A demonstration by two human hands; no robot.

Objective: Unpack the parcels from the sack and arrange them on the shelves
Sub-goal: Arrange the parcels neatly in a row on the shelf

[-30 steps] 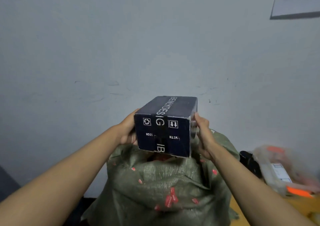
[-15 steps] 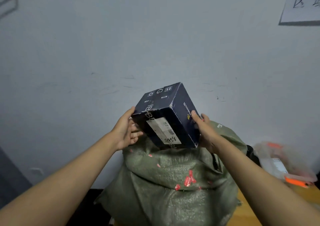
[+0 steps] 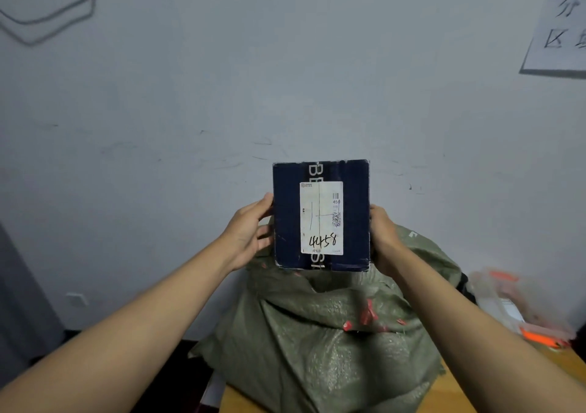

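Above the sack [image 3: 333, 333], from the head view, a dark blue box [image 3: 287, 216] is held up with its white shipping label [image 3: 321, 217] square to the camera, handwritten number plain to read. The left hand [image 3: 250, 232] grasps the box's left edge, thumb on the front rim and fingers curling behind. The right hand [image 3: 382, 235] clasps the right edge, though its fingers are hidden behind the box, so how they wrap I can only assume. The box floats clear of the green woven sack, which slumps open on a wooden table [image 3: 456, 393] against the wall [image 3: 285, 79]. Off to the right, a blurred clear packet with orange trim [image 3: 513, 311] lies on the table.

This looks like the label-check step: parcel out, number being read. No shelves are in sight, so the next move calls for turning away from the wall, keeping both hands firm, and finding the right shelf spot for this parcel.
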